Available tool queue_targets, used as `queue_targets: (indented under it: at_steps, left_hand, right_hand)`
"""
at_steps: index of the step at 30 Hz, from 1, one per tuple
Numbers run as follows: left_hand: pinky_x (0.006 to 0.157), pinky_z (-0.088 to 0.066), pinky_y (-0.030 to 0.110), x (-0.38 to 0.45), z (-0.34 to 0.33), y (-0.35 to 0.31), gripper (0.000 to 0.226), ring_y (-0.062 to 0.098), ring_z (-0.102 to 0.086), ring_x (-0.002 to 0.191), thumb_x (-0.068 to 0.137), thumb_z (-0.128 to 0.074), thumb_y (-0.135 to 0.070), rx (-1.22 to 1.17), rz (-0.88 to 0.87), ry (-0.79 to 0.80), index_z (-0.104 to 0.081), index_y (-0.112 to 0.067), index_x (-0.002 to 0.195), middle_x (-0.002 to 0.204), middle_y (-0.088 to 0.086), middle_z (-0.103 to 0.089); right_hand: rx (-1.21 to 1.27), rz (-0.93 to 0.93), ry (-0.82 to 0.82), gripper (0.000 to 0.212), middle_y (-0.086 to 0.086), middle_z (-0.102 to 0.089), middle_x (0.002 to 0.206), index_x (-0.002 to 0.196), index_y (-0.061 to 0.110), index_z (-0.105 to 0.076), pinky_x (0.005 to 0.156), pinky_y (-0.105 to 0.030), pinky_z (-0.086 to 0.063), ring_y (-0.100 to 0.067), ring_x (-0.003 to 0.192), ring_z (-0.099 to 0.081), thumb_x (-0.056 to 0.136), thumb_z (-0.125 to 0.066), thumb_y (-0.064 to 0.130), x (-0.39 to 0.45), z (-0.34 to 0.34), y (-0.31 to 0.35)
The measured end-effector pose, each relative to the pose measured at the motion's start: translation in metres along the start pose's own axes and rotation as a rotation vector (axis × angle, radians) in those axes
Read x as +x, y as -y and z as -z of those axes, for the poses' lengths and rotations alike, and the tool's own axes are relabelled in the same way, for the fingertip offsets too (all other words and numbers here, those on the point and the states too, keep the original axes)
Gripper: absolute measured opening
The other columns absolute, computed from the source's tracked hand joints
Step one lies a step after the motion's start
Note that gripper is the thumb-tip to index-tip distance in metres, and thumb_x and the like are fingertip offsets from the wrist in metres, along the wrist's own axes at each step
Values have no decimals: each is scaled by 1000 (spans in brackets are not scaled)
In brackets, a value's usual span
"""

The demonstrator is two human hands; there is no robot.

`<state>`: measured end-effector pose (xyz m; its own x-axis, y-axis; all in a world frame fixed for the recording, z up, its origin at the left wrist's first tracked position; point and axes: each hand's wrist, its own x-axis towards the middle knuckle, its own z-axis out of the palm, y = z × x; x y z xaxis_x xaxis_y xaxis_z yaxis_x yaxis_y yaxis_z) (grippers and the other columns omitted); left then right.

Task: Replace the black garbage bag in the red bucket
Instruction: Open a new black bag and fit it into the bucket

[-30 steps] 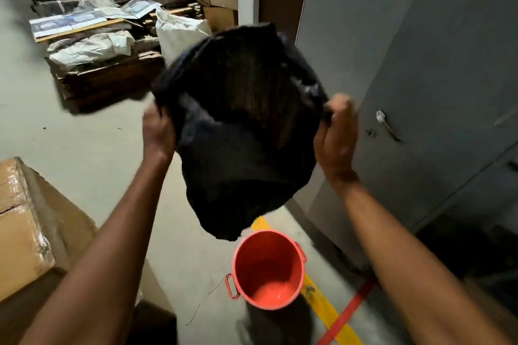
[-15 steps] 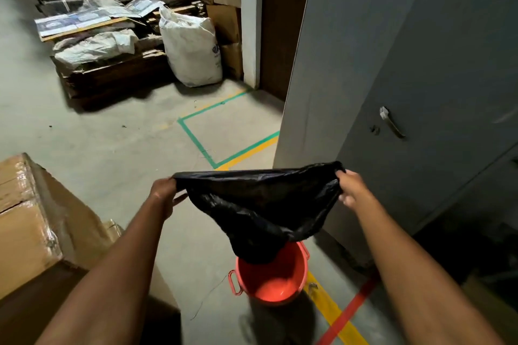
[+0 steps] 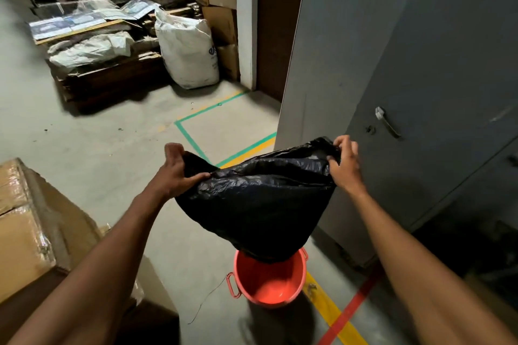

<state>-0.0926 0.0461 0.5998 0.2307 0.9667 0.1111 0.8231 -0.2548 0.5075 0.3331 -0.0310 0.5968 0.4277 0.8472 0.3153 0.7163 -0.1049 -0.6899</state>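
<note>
A black garbage bag (image 3: pixel 258 202) hangs in the air between my two hands, puffed with air, its mouth facing up. My left hand (image 3: pixel 175 171) grips the bag's left rim, thumb over the edge. My right hand (image 3: pixel 344 162) pinches the right rim. The bag's bottom dips over the far rim of the red bucket (image 3: pixel 269 280), which stands on the floor below with its inside bare and a handle on its left side.
A grey metal cabinet (image 3: pixel 406 64) with a door handle stands close on the right. A taped cardboard box (image 3: pixel 30 227) sits at the left. A white sack (image 3: pixel 187 50), pallets and stacked cartons lie beyond. Yellow, red and green tape lines mark the concrete floor.
The bag came down from chest height, where it ballooned in front of me, to just above the bucket. My hands now hold it slightly higher and more open than half a second ago.
</note>
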Motion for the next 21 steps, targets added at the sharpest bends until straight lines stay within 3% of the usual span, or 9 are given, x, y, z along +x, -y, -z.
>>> queue_targets:
  at_steps: [2, 5, 7, 9, 11, 13, 16, 19, 21]
  left_hand:
    - [68, -50, 42, 4, -3, 0, 54, 32, -52, 75, 89, -76, -34, 172, -207, 64, -27, -21, 108, 110, 5, -27]
    - [68, -53, 43, 14, 4, 7, 21, 30, -56, 73, 96, -58, -29, 419, -353, 66, -45, -46, 94, 101, 1, -45]
    - [61, -49, 26, 20, 8, 19, 23, 15, -54, 67, 88, -61, -13, 440, -365, 60, -58, -35, 80, 84, -2, -52]
    - [54, -38, 22, 20, 17, 25, 27, 13, -46, 64, 73, -71, 4, 480, -368, 132, -68, -24, 71, 74, -5, -55]
    - [60, -45, 30, 18, 23, 31, 38, 21, -50, 71, 70, -72, 9, 462, -309, 202, -77, -27, 81, 81, -3, -65]
    - [71, -53, 37, 14, 24, 31, 38, 29, -62, 84, 78, -69, 7, 403, -259, 179, -79, -24, 97, 95, 1, -69]
    - [79, -51, 36, 10, 24, 13, 31, 31, -66, 103, 83, -68, -4, 337, -129, 170, -76, -17, 109, 110, 5, -70]
    - [73, -45, 30, 8, 26, 2, 20, 26, -69, 92, 78, -76, -14, 212, 12, 72, -80, -22, 95, 95, 2, -76]
    - [70, -47, 29, 9, 30, 0, 7, 24, -69, 79, 77, -78, -24, 149, 76, -45, -82, -23, 83, 81, 1, -77]
  right_hand:
    - [-89, 149, 36, 34, -4, -42, 102, 103, 13, -48, 70, -29, -41, -23, 79, -50, 81, -50, -13, -1, -2, 6]
    - [-244, 230, 129, 44, -1, -45, 88, 91, 23, -43, 59, -34, -39, -29, 68, -48, 73, -43, -17, 3, 3, 7]
    - [-269, 261, 199, 45, 0, -47, 77, 77, 26, -45, 59, -34, -37, -28, 66, -49, 60, -43, -16, 7, 11, 2]
    - [-245, 247, 261, 44, -2, -57, 76, 66, 25, -63, 64, -29, -42, -27, 71, -58, 57, -44, -14, 13, 17, -9]
    - [-278, 201, 331, 49, -8, -65, 85, 77, 16, -81, 73, -22, -44, -25, 79, -63, 63, -47, -17, 17, 18, -20]
    - [-338, 162, 396, 45, -14, -70, 97, 96, 9, -81, 87, -25, -47, -30, 93, -65, 75, -50, -14, 18, 15, -27]
    - [-373, 84, 488, 34, -15, -69, 119, 115, 8, -73, 103, -35, -45, -32, 117, -60, 86, -56, 2, 17, 4, -28]
    - [-378, 41, 495, 35, -13, -69, 122, 120, 12, -71, 102, -33, -44, -30, 122, -58, 85, -69, 13, 16, 3, -23]
    - [-391, 0, 507, 48, -10, -66, 124, 123, 18, -70, 104, -33, -44, -26, 126, -54, 77, -82, 21, 19, 8, -24]
